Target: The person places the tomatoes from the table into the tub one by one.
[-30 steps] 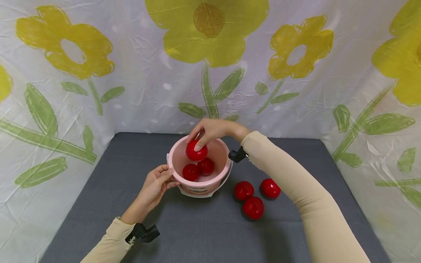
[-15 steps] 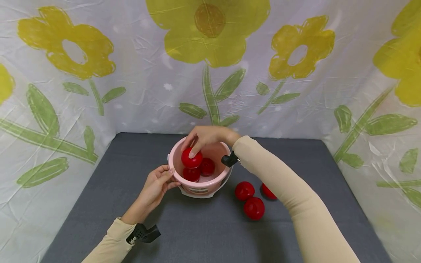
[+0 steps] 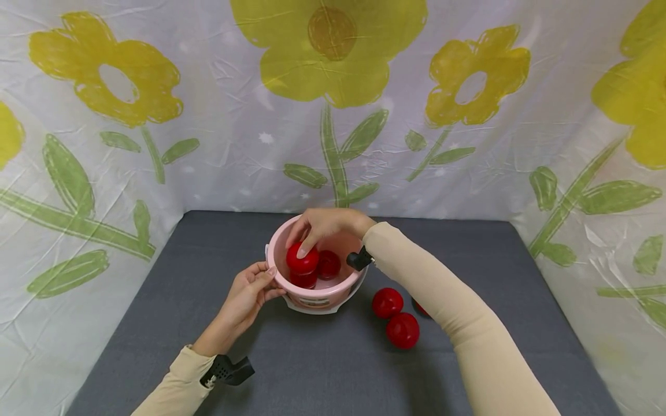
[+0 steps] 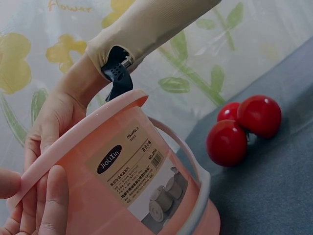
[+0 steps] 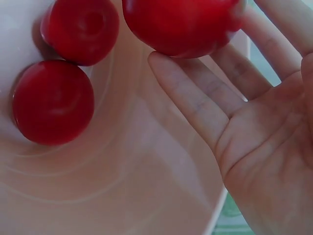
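A pink plastic bucket (image 3: 317, 292) stands toward the back of the table, a label on its side. My left hand (image 3: 250, 292) pinches its rim at the left, thumb over the edge and fingers outside. Inside the bucket, my right hand (image 3: 325, 225) holds a red tomato (image 3: 302, 262) between thumb and fingertips. Two more tomatoes lie on the bucket floor: one (image 3: 329, 264) to the right, the other (image 3: 303, 281) partly hidden under the held one. In the right wrist view, the held tomato (image 5: 181, 24) is above the bottom, apart from the two resting tomatoes (image 5: 54, 103).
Right of the bucket, three tomatoes sit close together on the dark grey tablecloth (image 3: 322, 370): a front one (image 3: 403, 330), one behind it (image 3: 387, 303), and a third mostly hidden by the right sleeve. The bucket's pale handle (image 4: 195, 196) hangs down. A flowered curtain (image 3: 218, 115) surrounds the table.
My right hand has lowered the tomato deeper into the bucket and slightly left, now over the left tomato inside. The right sleeve covers more of the third loose tomato. My left hand stays put.
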### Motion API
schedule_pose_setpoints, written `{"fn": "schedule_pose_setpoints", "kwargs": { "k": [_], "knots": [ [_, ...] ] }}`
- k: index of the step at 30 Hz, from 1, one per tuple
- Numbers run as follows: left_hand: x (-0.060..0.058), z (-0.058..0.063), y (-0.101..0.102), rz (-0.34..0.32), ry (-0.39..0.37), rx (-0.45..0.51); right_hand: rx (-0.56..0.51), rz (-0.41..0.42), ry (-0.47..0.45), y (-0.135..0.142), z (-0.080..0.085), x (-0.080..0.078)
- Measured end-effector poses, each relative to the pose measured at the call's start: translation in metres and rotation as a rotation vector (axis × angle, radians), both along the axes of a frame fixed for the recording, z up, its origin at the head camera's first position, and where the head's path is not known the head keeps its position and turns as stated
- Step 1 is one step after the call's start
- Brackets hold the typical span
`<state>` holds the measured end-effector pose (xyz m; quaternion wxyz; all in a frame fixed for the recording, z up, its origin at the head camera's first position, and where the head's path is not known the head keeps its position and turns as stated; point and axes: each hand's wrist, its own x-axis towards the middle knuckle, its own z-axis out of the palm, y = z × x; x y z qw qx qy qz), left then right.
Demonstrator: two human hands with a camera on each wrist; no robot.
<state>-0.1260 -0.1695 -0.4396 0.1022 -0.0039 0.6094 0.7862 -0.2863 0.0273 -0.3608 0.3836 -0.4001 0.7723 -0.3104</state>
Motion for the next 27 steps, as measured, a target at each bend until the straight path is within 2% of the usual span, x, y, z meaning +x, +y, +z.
{"fn": "schedule_pose_setpoints", "kwargs": {
  "k": [4, 11, 17, 27],
  "knots": [
    [-0.0001, -0.0002, -0.0001, 0.003, 0.0, 0.0, -0.004, 0.005, -0.003, -0.0014, -0.0044, 0.0004],
    [-0.0001, -0.0004, -0.0001, 0.003, 0.006, 0.006, -0.018, -0.034, -0.074, -0.0018, -0.0058, 0.001],
    [0.0005, -0.0009, -0.0004, 0.001, 0.015, 0.02, -0.025, -0.024, -0.015, 0.0009, -0.0009, -0.0003],
    [0.0, -0.0005, 0.0, 0.0, 0.013, 0.016, -0.027, -0.011, 0.011, 0.0063, 0.0032, -0.0008]
  ]
}}
